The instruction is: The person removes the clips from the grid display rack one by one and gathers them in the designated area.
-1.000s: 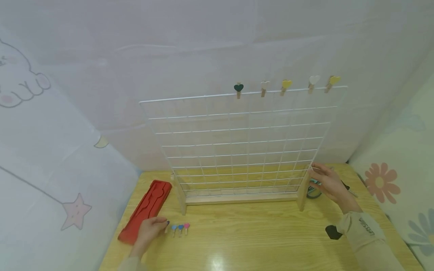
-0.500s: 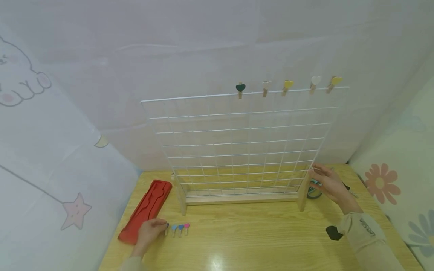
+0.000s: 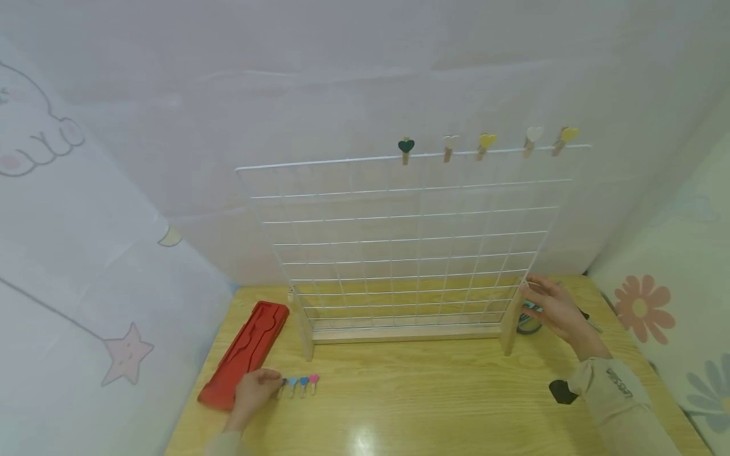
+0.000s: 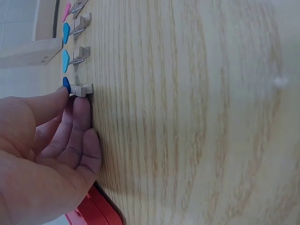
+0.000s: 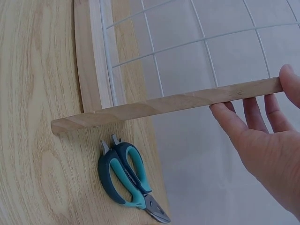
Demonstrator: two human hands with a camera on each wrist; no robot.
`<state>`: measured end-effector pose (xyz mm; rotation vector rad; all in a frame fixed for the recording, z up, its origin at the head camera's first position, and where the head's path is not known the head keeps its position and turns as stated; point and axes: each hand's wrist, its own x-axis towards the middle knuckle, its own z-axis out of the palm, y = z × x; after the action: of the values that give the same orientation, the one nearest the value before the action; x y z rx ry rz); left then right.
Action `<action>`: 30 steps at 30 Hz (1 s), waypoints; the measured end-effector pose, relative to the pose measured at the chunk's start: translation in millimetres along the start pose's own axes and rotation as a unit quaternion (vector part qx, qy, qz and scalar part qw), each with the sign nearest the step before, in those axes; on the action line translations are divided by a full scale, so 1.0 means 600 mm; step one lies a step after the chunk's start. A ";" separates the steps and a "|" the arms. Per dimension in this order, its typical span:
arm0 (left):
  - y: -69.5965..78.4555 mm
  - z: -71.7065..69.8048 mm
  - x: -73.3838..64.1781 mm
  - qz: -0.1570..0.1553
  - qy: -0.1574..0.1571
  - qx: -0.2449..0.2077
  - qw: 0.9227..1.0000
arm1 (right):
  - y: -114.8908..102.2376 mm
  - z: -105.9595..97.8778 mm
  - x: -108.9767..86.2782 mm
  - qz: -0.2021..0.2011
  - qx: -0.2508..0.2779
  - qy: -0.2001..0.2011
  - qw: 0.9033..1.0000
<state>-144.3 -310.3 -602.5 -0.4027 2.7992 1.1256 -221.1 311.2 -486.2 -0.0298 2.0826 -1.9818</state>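
Note:
My left hand pinches a dark blue heart clothespin between thumb and fingers at the table surface. It stands at the left end of a row with a light blue heart clothespin, a blue one and a pink one. My right hand grips the right wooden upright of a white wire grid rack, thumb on one side and fingers on the other. Along the right part of the rack's top wire sit several heart clothespins, among them a dark green one.
A red tray with shaped hollows lies at the left, beside my left hand. Teal-handled scissors lie by the rack's right foot. A small black object is on the table near the right sleeve.
The left hand has shifted slightly to the right with the dark blue clothespin, bringing it closer to the light blue one. The right hand has stayed on the upright.

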 end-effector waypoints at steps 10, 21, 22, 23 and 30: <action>-0.002 -0.001 -0.002 -0.016 -0.004 -0.021 1.000 | 0.002 -0.001 0.002 -0.005 0.005 -0.001 1.000; 0.011 -0.016 -0.013 -0.007 0.020 -0.022 1.000 | 0.000 0.000 0.001 -0.005 -0.001 -0.003 1.000; 0.016 -0.018 -0.014 -0.007 0.020 -0.029 0.999 | -0.001 0.001 0.000 -0.005 -0.001 -0.002 1.000; 0.021 -0.021 -0.016 -0.008 0.018 -0.039 0.999 | -0.001 0.001 0.000 -0.005 0.000 -0.002 1.000; 0.061 -0.022 -0.017 -0.031 -0.019 -0.170 0.985 | -0.001 0.002 -0.002 -0.002 0.002 0.001 1.000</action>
<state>-144.6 -292.0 -566.8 -0.4864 2.5406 1.5829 -219.9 310.5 -485.6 -0.0327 2.0805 -1.9896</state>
